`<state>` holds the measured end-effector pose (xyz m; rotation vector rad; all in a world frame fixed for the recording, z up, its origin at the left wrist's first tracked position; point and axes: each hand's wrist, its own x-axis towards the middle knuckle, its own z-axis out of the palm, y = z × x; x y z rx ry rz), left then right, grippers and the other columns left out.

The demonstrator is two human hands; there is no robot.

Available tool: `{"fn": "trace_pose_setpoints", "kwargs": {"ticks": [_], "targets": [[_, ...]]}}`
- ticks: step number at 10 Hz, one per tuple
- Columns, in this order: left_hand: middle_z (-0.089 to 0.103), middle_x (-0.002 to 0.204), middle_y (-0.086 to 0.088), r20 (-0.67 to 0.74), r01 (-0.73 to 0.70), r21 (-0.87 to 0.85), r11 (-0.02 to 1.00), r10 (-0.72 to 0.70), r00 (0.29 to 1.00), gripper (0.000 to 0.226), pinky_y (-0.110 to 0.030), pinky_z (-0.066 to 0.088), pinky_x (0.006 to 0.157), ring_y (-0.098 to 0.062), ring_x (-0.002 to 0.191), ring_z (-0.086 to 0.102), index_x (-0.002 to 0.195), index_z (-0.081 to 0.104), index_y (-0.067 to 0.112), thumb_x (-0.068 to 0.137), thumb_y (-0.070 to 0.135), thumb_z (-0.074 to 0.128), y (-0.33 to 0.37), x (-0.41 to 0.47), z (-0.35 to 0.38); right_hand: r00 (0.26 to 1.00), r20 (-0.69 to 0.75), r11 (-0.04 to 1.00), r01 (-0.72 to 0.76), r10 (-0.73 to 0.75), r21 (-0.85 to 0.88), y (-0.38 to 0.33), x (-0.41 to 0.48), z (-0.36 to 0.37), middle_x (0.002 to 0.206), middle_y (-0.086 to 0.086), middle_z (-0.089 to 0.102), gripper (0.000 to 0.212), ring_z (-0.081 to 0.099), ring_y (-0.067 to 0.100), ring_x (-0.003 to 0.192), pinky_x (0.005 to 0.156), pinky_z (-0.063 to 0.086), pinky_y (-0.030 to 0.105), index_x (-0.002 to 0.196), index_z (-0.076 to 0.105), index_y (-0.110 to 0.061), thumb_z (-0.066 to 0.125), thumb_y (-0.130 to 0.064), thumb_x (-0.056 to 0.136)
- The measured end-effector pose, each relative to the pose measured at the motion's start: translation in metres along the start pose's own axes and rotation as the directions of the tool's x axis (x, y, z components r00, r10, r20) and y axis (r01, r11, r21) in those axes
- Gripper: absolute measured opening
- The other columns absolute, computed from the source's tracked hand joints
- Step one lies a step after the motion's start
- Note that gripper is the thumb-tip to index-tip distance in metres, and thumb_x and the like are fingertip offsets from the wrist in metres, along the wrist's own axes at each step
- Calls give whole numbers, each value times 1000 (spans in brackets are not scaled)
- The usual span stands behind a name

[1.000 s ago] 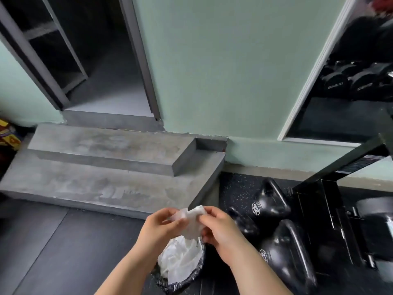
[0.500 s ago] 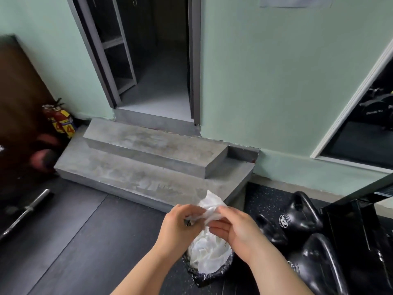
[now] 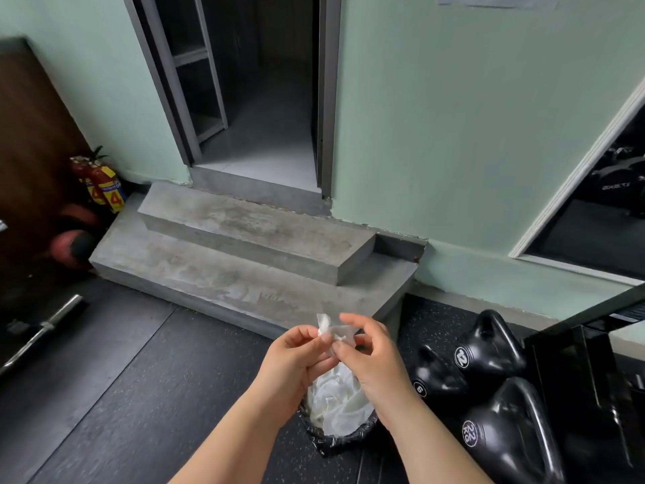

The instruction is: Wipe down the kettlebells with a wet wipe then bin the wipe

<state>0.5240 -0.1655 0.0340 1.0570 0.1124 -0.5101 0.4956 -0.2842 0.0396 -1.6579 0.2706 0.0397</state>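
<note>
Above a black-lined bin [image 3: 343, 440] full of white wipes, the left hand [image 3: 296, 358] and right hand [image 3: 373, 361] pinch a crumpled wet wipe [image 3: 331, 331] between them, with three black kettlebells [image 3: 488, 351] on the floor just right of the bin.

Pale green wall [image 3: 453, 134]. Open doorway [image 3: 265, 99], grey frame, dim inside, shelving [image 3: 204, 61] on its left. Two bare concrete steps [image 3: 244, 263] below it. Dark matte floor [image 3: 122, 379], speckled near the wall. Red fire extinguisher [image 3: 104, 185] in left corner beside brown panel [image 3: 31, 151]. Steel barbell [image 3: 42, 331] on floor, far left.
</note>
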Motion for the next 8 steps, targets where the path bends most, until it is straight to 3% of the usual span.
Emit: {"fn": "trace_pose_setpoints", "kwargs": {"ticks": [1,2,3,4,5,6,7,8], "targets": [[68,58,-6,-88,15,30,999,-12,996,16,-17,54,51,-12,53,66,64,55,4,75,-7,59,-8,5,-1,1000,-13,1000,-22,22,13,13,3,2,104,-9,56,31,56,9,96,76,48,19,93,54,-38,63,-12,79],[64,57,0,-220,-13,405,914,111,969,21,-14,49,53,-4,51,60,60,62,14,75,1,67,-21,17,-6,995,-91,997,-40,33,-69,35,11,2,84,-12,62,33,60,13,85,72,49,18,75,55,-37,61,-4,79],[60,60,9,-264,-16,666,746,256,930,12,-4,35,44,2,51,51,69,65,21,79,14,66,-31,27,-16,970,-195,969,-182,148,-169,74,28,-2,82,-7,60,20,56,16,82,71,45,25,82,59,-25,58,-5,80],[58,68,13,-322,72,705,705,229,919,13,-10,37,46,0,60,50,80,63,24,84,14,58,-37,28,-42,912,-237,888,-390,336,-243,119,50,-6,105,8,61,26,56,23,95,71,37,24,106,60,-10,51,-5,82],[61,69,8,-401,148,693,706,206,892,27,-10,39,48,-8,62,52,70,60,32,84,9,57,-47,28,-75,873,-284,819,-476,397,-321,151,79,-5,121,11,58,31,54,27,106,73,36,23,115,55,-8,48,-7,85],[65,71,4,-457,198,658,726,176,872,30,-8,40,52,-14,65,56,70,61,31,84,5,56,-59,31,-100,858,-256,795,-510,444,-328,177,110,1,132,13,48,43,50,29,113,78,36,26,128,42,-10,49,-9,86],[67,73,1,-478,230,612,757,122,870,29,-23,45,62,-16,66,58,71,63,29,84,4,56,-70,37,-107,830,-152,778,-556,536,-292,197,127,6,141,13,33,60,45,29,117,84,38,31,139,24,-16,51,-8,86],[67,73,2,-481,231,578,783,97,871,27,-29,47,70,-14,67,59,72,63,28,84,5,56,-77,50,-105,827,-167,736,-555,536,-388,209,138,4,140,12,36,58,48,28,111,77,39,29,139,24,-16,48,-8,87]]}}
